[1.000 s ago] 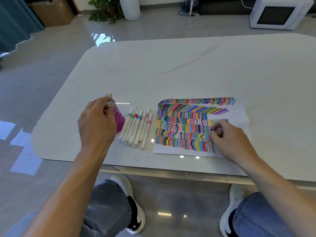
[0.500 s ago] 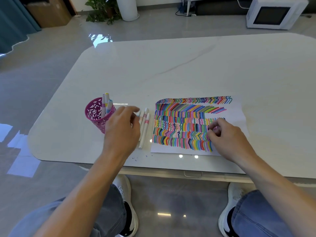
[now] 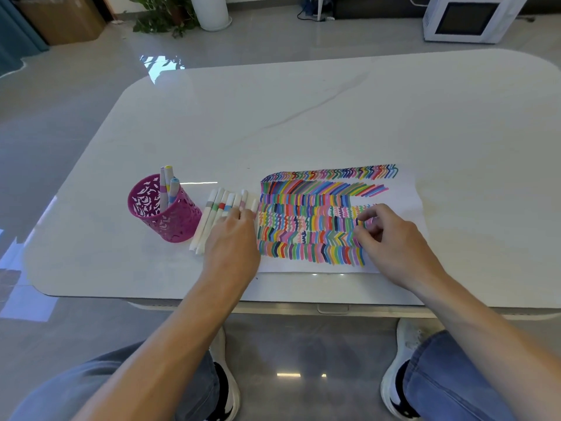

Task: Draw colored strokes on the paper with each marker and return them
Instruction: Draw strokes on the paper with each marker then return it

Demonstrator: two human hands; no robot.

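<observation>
Well, colour-banded markers lie under left hand; right hand pinches cap.

One camera sits on the person's head. It looks forward and down from the near edge of the worktop, close in, with the far edge near the top.

White table; on it pink cup, loose markers, paper
</observation>
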